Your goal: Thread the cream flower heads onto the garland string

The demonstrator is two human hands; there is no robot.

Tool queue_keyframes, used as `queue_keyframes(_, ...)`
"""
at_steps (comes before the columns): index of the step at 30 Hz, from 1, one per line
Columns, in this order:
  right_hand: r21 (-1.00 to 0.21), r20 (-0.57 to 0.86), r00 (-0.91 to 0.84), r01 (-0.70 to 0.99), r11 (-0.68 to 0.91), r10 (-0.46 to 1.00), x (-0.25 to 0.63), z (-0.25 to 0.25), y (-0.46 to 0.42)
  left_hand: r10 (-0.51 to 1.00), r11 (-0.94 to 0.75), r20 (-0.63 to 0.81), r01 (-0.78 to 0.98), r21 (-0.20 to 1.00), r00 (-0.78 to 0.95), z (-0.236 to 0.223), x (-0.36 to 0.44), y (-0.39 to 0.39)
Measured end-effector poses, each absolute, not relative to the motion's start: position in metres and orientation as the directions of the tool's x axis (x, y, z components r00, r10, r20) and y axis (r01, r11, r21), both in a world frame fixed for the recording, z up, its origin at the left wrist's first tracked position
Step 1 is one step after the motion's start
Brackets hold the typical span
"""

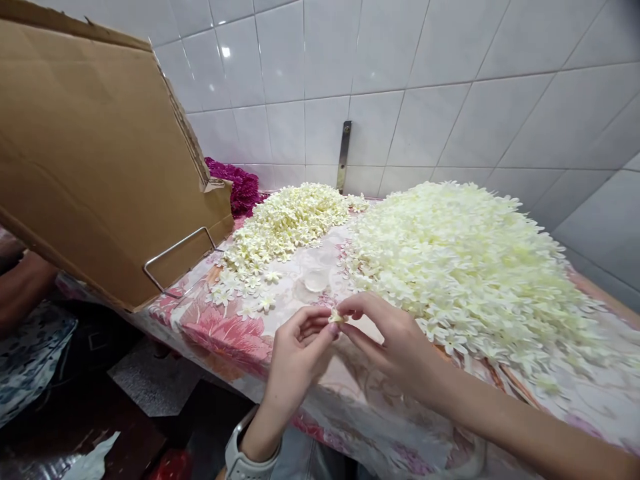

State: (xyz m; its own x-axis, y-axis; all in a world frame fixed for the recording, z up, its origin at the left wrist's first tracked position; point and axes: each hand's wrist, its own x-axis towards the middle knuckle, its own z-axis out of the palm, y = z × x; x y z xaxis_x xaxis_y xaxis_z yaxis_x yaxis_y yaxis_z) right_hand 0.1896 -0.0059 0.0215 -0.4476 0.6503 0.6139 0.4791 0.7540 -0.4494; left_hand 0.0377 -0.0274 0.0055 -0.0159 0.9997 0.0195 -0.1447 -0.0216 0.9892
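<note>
My left hand (295, 357) and my right hand (395, 343) meet over the near edge of the table, fingertips pinched together on one small cream fabric flower (336, 316). A large heap of the same cream flowers (475, 267) lies just right of my hands. A smaller heap of cream flowers (285, 223) lies further back on the left, with loose ones scattered toward my left hand. My left wrist wears a white watch (245, 457).
The table wears a pink floral cloth (225, 327). A big cardboard sheet (95, 160) leans on a wire stand (175, 257) at the left. Magenta flowers (240, 183) sit behind it by the white tiled wall (450, 87). A small clear dish (316, 280) lies between heaps. Another person's arm (25, 283) shows at far left.
</note>
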Motion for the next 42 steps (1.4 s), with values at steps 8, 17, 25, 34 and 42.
queue_keyframes(8,-0.694,0.463,-0.407,0.386,0.608,0.787,0.209,0.009,-0.004,0.992,0.041,-0.025,-0.131,0.991,0.125,0.001,0.043,-0.026)
queue_keyframes(17,-0.888,0.255,-0.338,0.289,0.358,0.906,0.209,0.006,-0.003,0.998,0.056,-0.056,0.006,0.998,0.016,0.003,0.048,-0.029)
queue_keyframes(25,-0.380,0.688,-0.324,0.601,0.703,0.649,0.218,0.009,0.000,0.984,0.026,-0.018,0.044,0.999,-0.177,0.000,0.053,-0.029)
queue_keyframes(34,-0.510,0.556,-0.472,0.456,0.729,0.684,0.214,0.005,-0.003,1.000,0.014,-0.015,0.023,1.000,0.006,0.002,0.047,-0.031)
queue_keyframes(42,-0.594,0.523,-0.252,0.577,0.560,0.814,0.218,0.010,-0.001,0.998,0.015,-0.013,0.016,1.000,-0.067,0.001,0.051,-0.031)
